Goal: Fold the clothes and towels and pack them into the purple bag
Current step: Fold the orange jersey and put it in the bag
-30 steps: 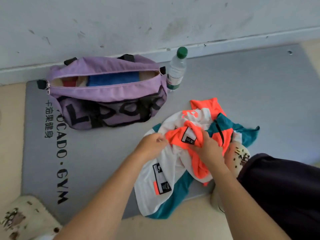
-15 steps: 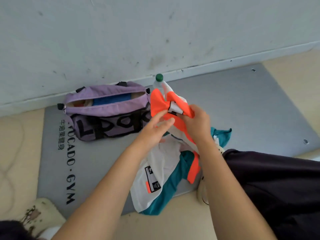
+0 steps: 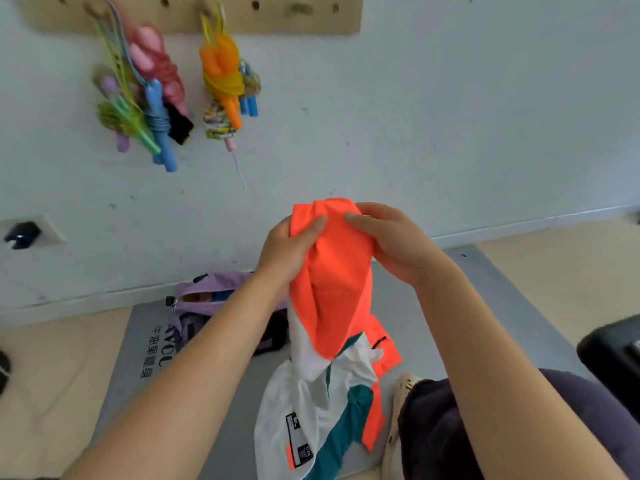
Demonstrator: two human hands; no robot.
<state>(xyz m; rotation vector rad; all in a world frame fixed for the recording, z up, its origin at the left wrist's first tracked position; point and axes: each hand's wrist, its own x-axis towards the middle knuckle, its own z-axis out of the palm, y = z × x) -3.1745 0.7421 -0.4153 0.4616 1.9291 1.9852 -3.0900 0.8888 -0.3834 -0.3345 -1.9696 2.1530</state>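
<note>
An orange, white and teal garment (image 3: 332, 306) hangs in the air in front of me, its lower end trailing down to the grey mat (image 3: 242, 403). My left hand (image 3: 291, 247) grips its orange top edge on the left, thumb pressed over the cloth. My right hand (image 3: 391, 244) grips the same edge on the right. The purple bag (image 3: 204, 292) lies unzipped on the mat by the wall, mostly hidden behind my left forearm; something blue shows inside it.
Coloured skipping ropes (image 3: 149, 98) hang from a wooden pegboard (image 3: 298, 15) on the wall. A wall socket with a black plug (image 3: 22, 233) sits at the left. My knee in dark cloth (image 3: 450, 427) and a pale shoe (image 3: 398, 424) are at the lower right.
Both hands have lifted the garment off the mat to chest height, now gripping its orange edge. My head has tilted up, so the wall and pegboard show and the water bottle is hidden.
</note>
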